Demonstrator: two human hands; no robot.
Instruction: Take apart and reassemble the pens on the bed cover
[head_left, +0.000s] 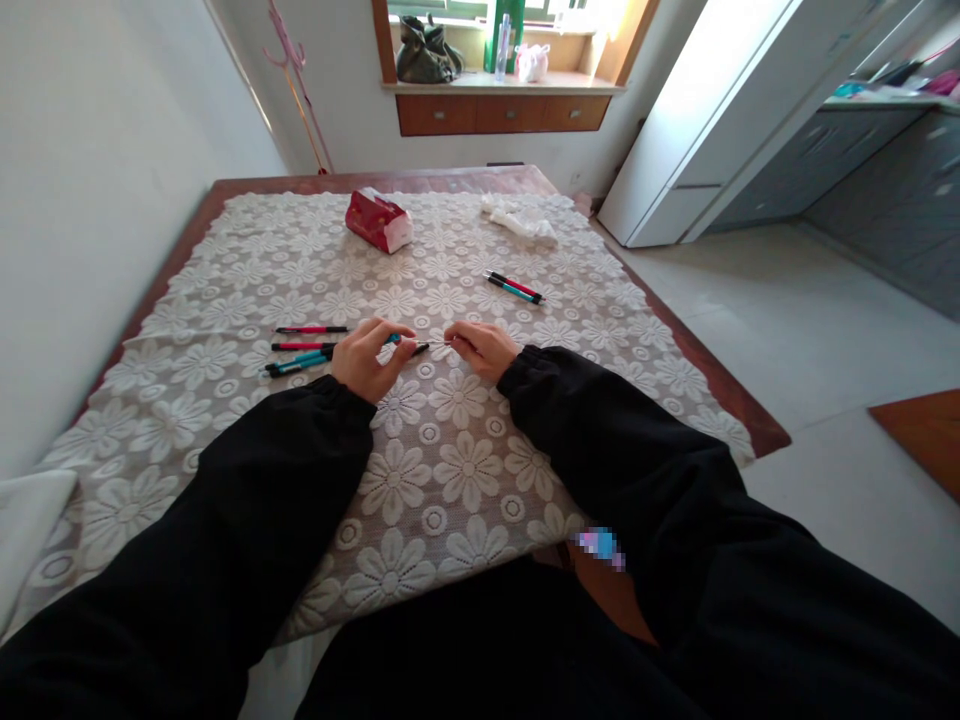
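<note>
Near the middle of the table, my left hand (373, 358) is closed in a pinch on a pen (393, 339) with teal showing between the fingers. My right hand (481, 348) pinches the end of a thin, pale rod (436, 343), like a pen refill, that spans the small gap between my hands. A dark pen tip (422, 349) shows just by my left fingertips; whose pen it belongs to I cannot tell. Beside my left hand lie a red pen (311, 329), another red and black pen (300, 347) and teal pens (298, 364), partly hidden by the hand.
Farther right lie a red pen (517, 284) and a teal pen (514, 291) side by side. A red tissue pack (377, 220) and a crumpled clear plastic bag (519, 220) are toward the back. A floral lace cloth (465, 465) covers the wooden table (720, 400).
</note>
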